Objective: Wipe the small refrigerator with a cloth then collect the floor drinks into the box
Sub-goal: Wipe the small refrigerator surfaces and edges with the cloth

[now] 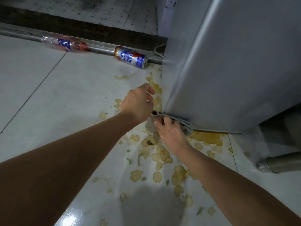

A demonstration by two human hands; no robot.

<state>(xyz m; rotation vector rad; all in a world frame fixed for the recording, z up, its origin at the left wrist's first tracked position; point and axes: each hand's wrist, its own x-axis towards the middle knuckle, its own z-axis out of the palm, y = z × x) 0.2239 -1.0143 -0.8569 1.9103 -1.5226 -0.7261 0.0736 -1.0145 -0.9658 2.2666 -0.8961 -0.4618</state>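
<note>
Nearest, the right hand (171,132) has its fingers pinching the grey cloth (185,125) at the refrigerator (236,70) base corner; the left hand (138,103) hovers beside, fingers curled, empty. Best to press firmly along the bottom edge. Beyond lie a beer can (131,57) and a plastic bottle (65,44).

The floor (48,88) is glossy pale grey tile with thin dark grout lines. Yellowish spill patches (164,154) and small green flecks are scattered over it, densest toward the right. A metal threshold rail (19,32) crosses the far edge of the floor. Directly beyond the rail runs a dark brown strip (81,26), then a speckled white surface (97,7). A white cord (158,48) lies at the rail's right end. Overhead light reflects off the tile at the near edge.
</note>
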